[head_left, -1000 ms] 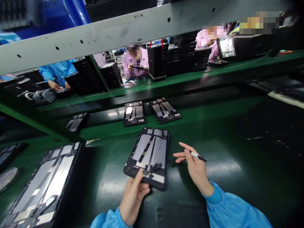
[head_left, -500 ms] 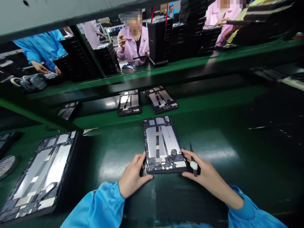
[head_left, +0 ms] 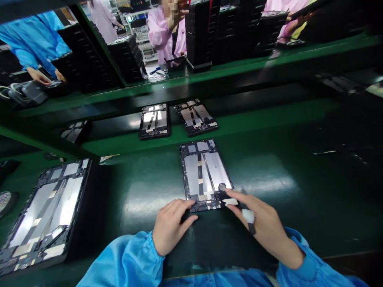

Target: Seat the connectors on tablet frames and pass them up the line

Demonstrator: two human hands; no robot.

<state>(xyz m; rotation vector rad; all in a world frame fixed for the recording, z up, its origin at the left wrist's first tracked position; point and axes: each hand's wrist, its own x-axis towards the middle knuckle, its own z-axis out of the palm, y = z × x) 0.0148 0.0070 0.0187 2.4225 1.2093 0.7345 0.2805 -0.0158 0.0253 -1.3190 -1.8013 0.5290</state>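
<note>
An opened tablet (head_left: 191,171) lies flat on the green bench, its silver battery panels and flex cables exposed. My left hand (head_left: 172,225) is at its near left corner, fingertips resting on the edge and thumb held apart. My right hand (head_left: 263,225) is over the near right corner, thumb and index finger beside a small dark square piece (head_left: 222,187) that sits on the tablet. Tucked in this hand is a slim black tool with a white wrap (head_left: 248,216); its kind I cannot make out. Whether the fingertips pinch the square piece is unclear.
At left, a similar open tablet tops a dark stack (head_left: 44,215). Two more tablets, one left (head_left: 154,121) and one right (head_left: 196,117), lie farther back. A green rail (head_left: 233,69) crosses behind. Beyond it, people work among stacked black trays (head_left: 199,36).
My right hand has moved from the tablet's right edge onto its near right corner by the square piece. My left hand has shifted from the side onto the near left corner. The view tilted down.
</note>
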